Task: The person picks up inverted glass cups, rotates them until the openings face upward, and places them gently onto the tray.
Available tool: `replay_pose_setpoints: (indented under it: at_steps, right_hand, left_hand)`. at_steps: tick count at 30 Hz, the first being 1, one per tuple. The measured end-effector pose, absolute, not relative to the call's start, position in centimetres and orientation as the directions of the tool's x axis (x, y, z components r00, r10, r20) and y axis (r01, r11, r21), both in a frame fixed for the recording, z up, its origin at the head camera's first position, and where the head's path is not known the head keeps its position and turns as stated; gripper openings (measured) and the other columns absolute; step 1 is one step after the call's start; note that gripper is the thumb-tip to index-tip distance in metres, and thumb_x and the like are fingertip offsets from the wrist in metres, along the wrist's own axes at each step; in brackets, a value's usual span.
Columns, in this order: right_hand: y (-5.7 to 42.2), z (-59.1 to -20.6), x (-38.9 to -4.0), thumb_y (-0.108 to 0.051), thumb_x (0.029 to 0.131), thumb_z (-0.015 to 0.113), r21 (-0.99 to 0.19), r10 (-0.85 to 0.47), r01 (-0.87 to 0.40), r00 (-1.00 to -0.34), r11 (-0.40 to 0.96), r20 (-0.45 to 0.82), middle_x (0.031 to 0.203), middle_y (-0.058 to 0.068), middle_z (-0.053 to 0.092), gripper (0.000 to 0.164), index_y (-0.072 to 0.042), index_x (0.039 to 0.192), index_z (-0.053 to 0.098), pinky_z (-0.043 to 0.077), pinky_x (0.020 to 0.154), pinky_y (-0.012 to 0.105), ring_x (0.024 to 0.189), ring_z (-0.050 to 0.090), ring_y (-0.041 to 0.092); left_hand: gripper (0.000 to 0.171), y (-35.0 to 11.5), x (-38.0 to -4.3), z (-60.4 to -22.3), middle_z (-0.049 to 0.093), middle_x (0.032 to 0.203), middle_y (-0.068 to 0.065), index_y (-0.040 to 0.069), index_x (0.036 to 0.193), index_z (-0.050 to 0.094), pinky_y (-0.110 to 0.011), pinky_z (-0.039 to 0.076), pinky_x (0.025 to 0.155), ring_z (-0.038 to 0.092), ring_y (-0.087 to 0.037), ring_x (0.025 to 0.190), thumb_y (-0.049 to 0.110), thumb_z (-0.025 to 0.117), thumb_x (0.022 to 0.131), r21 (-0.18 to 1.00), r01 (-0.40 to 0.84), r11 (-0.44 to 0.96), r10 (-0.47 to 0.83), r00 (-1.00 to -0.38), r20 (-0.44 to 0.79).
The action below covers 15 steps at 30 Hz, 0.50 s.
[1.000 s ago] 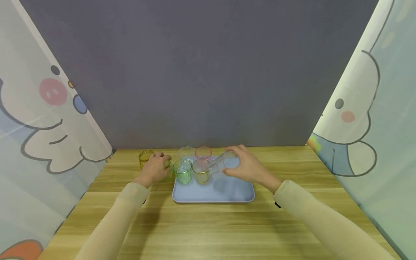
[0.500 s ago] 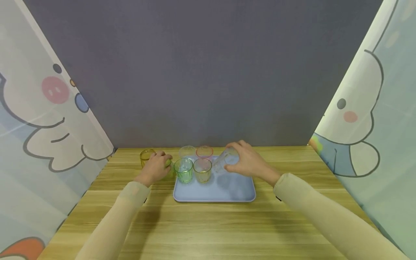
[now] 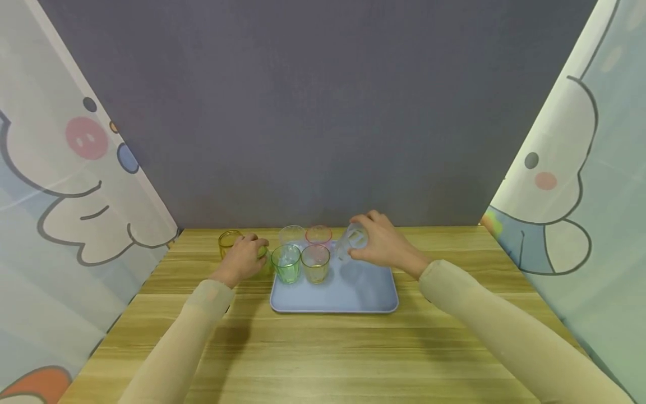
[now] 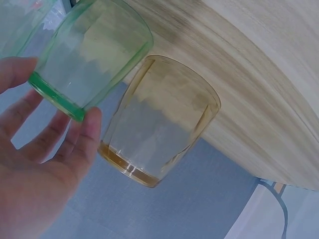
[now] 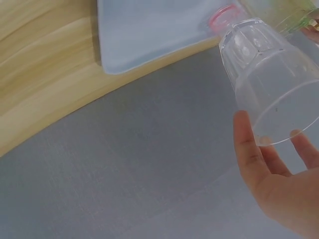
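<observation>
My left hand [image 3: 242, 259] is left of the tray, its thumb and fingertips gripping a green-tinted glass [image 4: 92, 59] by the thick base. That glass is upside down, rim toward the table. Just beside it an amber glass [image 4: 159, 119] also stands rim down; in the head view the hand partly hides this amber glass [image 3: 228, 241]. My right hand [image 3: 382, 241] holds a clear glass [image 3: 351, 240] near its rim, tilted above the back of the tray. In the right wrist view the base of the clear glass [image 5: 276, 74] points toward the tray.
On the blue-grey tray [image 3: 335, 300] stand a green glass [image 3: 286, 266], a yellowish glass [image 3: 315, 266], a pink-rimmed glass [image 3: 319, 235] and another clear glass [image 3: 291, 234], grouped at its left. A wooden table [image 3: 323, 359] lies below, with a grey panel [image 3: 323, 112] behind.
My right hand has lifted the clear glass up and back, away from the yellowish glass, and its tilt has steepened. The left hand stays nearly in place.
</observation>
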State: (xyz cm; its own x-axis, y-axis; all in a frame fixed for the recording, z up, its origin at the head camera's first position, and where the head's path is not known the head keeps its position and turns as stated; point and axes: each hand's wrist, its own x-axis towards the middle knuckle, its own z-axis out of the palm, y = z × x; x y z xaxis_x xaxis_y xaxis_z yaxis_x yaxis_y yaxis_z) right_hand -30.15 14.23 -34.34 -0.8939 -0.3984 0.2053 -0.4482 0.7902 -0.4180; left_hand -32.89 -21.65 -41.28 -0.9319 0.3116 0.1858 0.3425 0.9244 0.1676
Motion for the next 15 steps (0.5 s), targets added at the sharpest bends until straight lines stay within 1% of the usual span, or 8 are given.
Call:
replay_pose_setpoints:
  at_steps: [5,11,15]
  right_hand:
    - [14.2,-34.3,-30.9,-0.042,0.079,0.076,-0.382,-0.401,-0.454,-0.891,0.805,0.214,0.135,0.016,0.050,0.074,-0.012,0.143,0.055,0.048,0.093,0.055,0.121,0.048,0.035]
    - [14.1,-34.0,-31.7,-0.043,0.078,0.075,-0.351,-0.384,-0.432,-0.902,0.831,0.200,0.137,0.015,0.049,0.076,-0.014,0.145,0.053,0.050,0.086,0.059,0.121,0.048,0.035]
    - [14.1,-34.0,-32.1,-0.042,0.078,0.074,-0.345,-0.380,-0.425,-0.905,0.837,0.193,0.138,0.015,0.048,0.076,-0.015,0.145,0.053,0.050,0.083,0.057,0.121,0.047,0.034]
  left_hand:
    - [0.038,-21.5,-32.9,-41.1,0.059,0.123,-0.024,0.001,0.129,0.066,-0.057,0.043,0.100,0.053,-0.046,0.113,0.014,0.071,0.093,0.157,0.343,0.926,0.311,-0.930,0.194]
    - [0.038,-21.5,-32.9,-41.0,0.059,0.126,-0.025,0.001,0.129,0.066,-0.058,0.041,0.102,0.053,-0.046,0.115,0.014,0.071,0.093,0.157,0.346,0.925,0.315,-0.929,0.195]
    - [0.039,-21.5,-33.1,-41.1,0.059,0.126,-0.026,0.000,0.129,0.066,-0.058,0.042,0.102,0.053,-0.047,0.116,0.013,0.072,0.093,0.162,0.356,0.921,0.322,-0.925,0.203]
